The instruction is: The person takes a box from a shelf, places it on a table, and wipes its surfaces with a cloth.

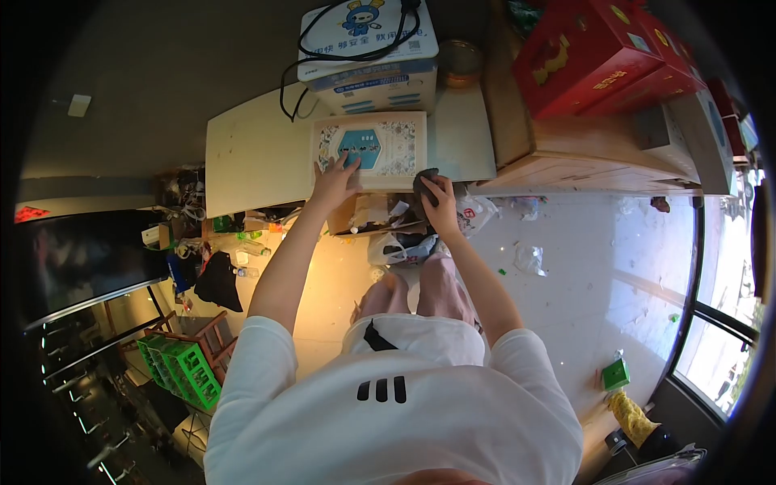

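Note:
A flat white box with a blue hexagonal label and patterned ends (396,145) lies on the pale tabletop (250,153). My left hand (335,179) rests on the box's near left part, its fingers spread over the label's lower edge. At the box's near right corner, my right hand (439,202) grips a dark grey cloth (426,175), which hangs partly over the table's front edge. Part of the cloth is hidden under the fingers.
A white carton (372,81) topped with a black cable (356,57) stands behind the flat box. A glass jar (461,61) is beside it. Red boxes (598,65) sit on a wooden cabinet (566,149) at right. Bags (402,249) lie below the table edge.

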Tool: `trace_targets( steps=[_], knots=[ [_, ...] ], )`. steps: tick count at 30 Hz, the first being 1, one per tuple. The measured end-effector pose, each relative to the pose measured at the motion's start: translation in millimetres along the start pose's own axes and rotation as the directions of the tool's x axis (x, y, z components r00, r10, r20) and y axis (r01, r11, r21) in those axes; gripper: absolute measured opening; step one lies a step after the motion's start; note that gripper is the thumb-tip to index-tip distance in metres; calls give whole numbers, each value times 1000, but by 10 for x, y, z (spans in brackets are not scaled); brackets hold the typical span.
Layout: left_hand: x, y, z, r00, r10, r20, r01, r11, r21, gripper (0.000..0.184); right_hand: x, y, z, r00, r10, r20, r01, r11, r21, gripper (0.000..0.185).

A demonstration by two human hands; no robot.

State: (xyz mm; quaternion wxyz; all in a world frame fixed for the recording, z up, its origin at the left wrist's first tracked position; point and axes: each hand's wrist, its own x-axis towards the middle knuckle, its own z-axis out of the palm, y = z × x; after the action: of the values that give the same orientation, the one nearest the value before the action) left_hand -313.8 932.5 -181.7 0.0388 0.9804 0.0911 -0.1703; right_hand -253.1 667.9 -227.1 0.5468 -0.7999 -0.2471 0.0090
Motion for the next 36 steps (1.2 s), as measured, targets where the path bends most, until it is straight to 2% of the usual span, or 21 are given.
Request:
trace_targets(
  steps=[2, 4, 6, 9, 12, 16, 18, 20, 21, 24, 27, 29, 31, 33, 36],
  knots=[
    [0, 14, -9, 1000, -5, 6, 5, 1000, 0, 67, 51, 28, -103, 991, 124, 40, -129, 977, 169, 33],
    [-5, 13, -38, 1000, -5, 6, 5, 1000, -5, 67, 42, 140, -246, 981, 192, 21, -193, 977, 91, 31],
    [2, 21, -55, 1000, -11, 8, 11, 1000, -4, 66, 121, 229, -303, 983, 172, -57, -168, 983, 68, 32],
    [-19, 38, -56, 1000, -23, 9, 23, 999, -26, 66, 476, 81, -223, 994, 98, -43, -96, 994, 41, 34],
    [-16, 28, -56, 1000, -23, -3, 23, 999, -28, 66, 727, 211, -10, 984, 176, 24, -178, 979, 103, 29],
    [-7, 31, -61, 999, -36, 24, 37, 999, -37, 66, 383, 378, -122, 984, 152, 89, -163, 978, 131, 28],
    [-9, 35, -72, 999, -40, 24, 41, 998, -40, 65, 158, 490, -300, 961, 243, 131, -247, 969, 18, 29],
    [-8, 42, -62, 999, -42, 28, 43, 998, -43, 64, 153, 615, -388, 960, 279, -5, -279, 960, -25, 28],
    [-11, 32, -43, 999, -36, 18, 37, 998, -45, 64, 247, 645, -372, 965, 255, -56, -254, 967, 19, 27],
    [-35, 51, -82, 999, -41, 12, 42, 998, -47, 64, 736, 198, -270, 979, 189, -70, -180, 976, 118, 28],
    [-33, 65, -96, 999, -50, 10, 50, 998, -33, 64, 794, 184, 12, 995, 84, 47, -88, 990, 107, 28],
    [-33, 40, -31, 999, -45, 10, 45, 999, -19, 64, 572, 255, 59, 988, 153, -12, -150, 978, 145, 28],
    [-6, -39, 79, 999, -20, -38, 16, 994, -107, 63, 376, 397, 58, 983, 176, -44, -168, 975, 148, 27],
    [-31, -66, 78, 999, -17, -38, 12, 993, -120, 64, 237, 511, -12, 931, 365, -25, -355, 918, 178, 25],
    [-14, 12, -12, 1000, -10, -25, 7, 995, -97, 65, 432, 668, -14, 942, 323, -96, -307, 940, 152, 27]
  ],
)
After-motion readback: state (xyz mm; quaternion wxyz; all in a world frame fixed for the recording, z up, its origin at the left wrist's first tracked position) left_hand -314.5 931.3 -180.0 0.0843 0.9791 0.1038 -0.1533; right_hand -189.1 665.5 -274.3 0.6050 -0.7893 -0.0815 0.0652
